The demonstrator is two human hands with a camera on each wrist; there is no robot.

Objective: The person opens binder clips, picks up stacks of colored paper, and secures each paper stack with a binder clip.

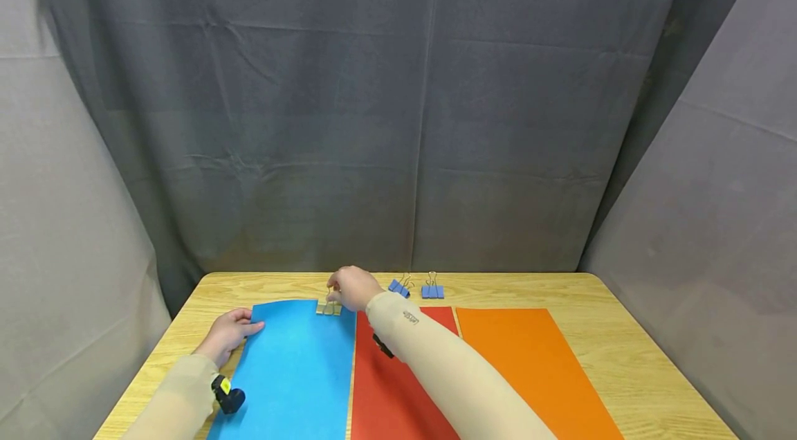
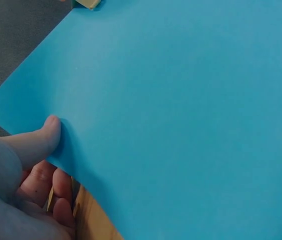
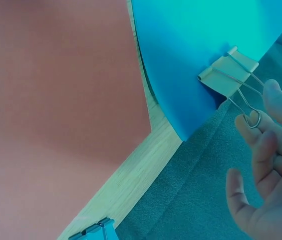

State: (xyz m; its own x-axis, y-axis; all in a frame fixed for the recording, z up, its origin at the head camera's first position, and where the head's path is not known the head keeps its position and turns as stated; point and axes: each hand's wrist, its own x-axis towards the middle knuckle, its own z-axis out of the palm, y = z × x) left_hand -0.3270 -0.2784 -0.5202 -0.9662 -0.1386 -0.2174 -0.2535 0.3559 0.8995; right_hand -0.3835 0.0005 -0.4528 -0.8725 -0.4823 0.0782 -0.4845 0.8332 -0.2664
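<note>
A sheet of blue paper [image 1: 292, 371] lies at the left of the table, its far left corner raised and bent. My left hand [image 1: 228, 335] pinches its left edge; in the left wrist view the thumb [image 2: 48, 137] lies on top and the other fingers curl underneath. A yellow binder clip [image 3: 229, 73] sits over the far edge of the paper, close to the far right corner. Its wire handles are between the thumb and index finger of my right hand [image 1: 357, 288]. The right hand's other fingers are bent and off the clip.
Right of the blue sheet lie a red sheet [image 1: 389, 391], partly under the right forearm, and an orange sheet [image 1: 529, 371]. Two blue binder clips [image 1: 432, 291] rest near the far edge of the wooden table [image 1: 629, 371]. A grey curtain [image 1: 311, 115] hangs behind.
</note>
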